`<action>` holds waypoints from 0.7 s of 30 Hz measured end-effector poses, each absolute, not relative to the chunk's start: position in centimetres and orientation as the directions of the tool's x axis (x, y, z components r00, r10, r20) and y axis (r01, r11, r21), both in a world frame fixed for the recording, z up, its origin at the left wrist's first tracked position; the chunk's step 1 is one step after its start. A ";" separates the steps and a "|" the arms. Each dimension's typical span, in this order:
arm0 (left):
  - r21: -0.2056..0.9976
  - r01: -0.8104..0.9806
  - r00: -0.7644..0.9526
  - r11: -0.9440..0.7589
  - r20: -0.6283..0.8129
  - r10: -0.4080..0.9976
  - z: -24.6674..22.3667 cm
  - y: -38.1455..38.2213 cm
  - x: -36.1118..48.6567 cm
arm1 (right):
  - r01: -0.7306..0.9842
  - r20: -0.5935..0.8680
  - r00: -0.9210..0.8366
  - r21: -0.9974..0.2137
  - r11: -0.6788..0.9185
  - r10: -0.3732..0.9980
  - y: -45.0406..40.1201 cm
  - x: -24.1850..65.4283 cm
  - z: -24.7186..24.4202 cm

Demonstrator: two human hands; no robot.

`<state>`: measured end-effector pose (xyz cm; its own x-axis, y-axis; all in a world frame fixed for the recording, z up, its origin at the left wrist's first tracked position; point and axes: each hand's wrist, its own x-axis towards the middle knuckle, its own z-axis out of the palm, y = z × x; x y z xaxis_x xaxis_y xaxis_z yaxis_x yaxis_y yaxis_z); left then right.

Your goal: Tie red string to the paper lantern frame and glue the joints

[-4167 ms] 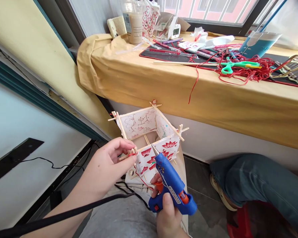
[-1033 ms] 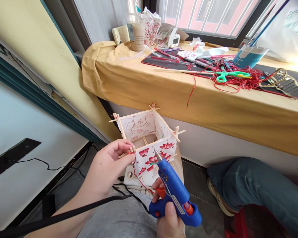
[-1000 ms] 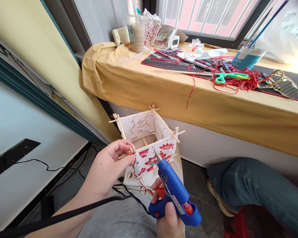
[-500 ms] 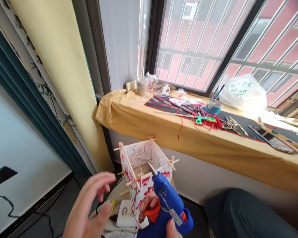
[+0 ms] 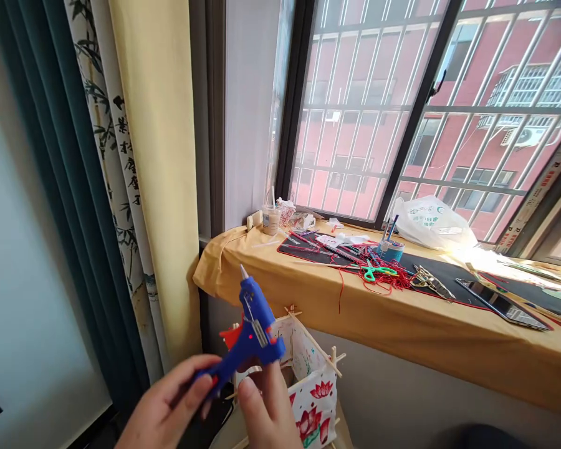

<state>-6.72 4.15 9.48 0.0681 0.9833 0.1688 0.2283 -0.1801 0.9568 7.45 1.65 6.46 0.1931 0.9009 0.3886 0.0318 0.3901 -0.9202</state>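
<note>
A blue hot glue gun (image 5: 258, 318) with an orange trigger is held up, its metal nozzle pointing up. My left hand (image 5: 172, 399) closes around the lower end of its handle. My right hand (image 5: 273, 405) is at the gun's rear end, a finger against it and the thumb bent below; part of its grip is hidden. Behind and below both hands stands a box-shaped frame (image 5: 314, 408) of wooden sticks with white panels painted with red flowers. The gun and hands cover its left side.
A ledge with a tan cloth (image 5: 262, 280) runs under the barred window. On it lie green scissors (image 5: 374, 271), red yarn (image 5: 399, 279), a cup of blue water (image 5: 391, 251), a plastic bag (image 5: 432, 221), a drink cup (image 5: 271, 219) and a phone (image 5: 500, 302). Curtains (image 5: 159, 187) hang at left.
The glue gun has risen and moved left in view. My left hand, earlier apart with fingers spread, now grips its handle. My right hand has shifted to its rear end. The view has tilted up.
</note>
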 end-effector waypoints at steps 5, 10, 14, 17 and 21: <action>0.800 0.463 0.067 -0.382 0.398 0.915 14.8 13.6 -7.0 | 0.030 0.435 0.273 -0.895 0.445 0.858 2.1 10.2 7.5; 0.606 0.668 0.139 -0.432 0.469 0.872 17.1 26.0 -5.4 | 0.127 0.455 0.509 -0.879 0.460 0.731 1.0 14.4 5.1; 0.527 0.767 0.128 -0.367 0.434 0.892 17.1 31.4 -3.7 | 0.139 0.414 0.612 -0.895 0.424 0.673 -0.3 17.1 3.7; 0.447 0.829 0.126 -0.337 0.438 0.890 16.6 32.8 -3.1 | 0.173 0.398 0.642 -0.908 0.382 0.656 -1.2 18.7 3.5; 0.316 0.884 0.161 -0.346 0.488 0.858 16.4 33.5 -2.8 | 0.287 0.388 0.584 -0.920 0.265 0.713 -0.5 21.4 5.0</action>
<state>-2.82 33.52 16.42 0.1606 0.8577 0.4884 0.8836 -0.3455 0.3161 21.45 -0.52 5.04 0.5843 0.7129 0.3878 0.2871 0.2654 -0.9204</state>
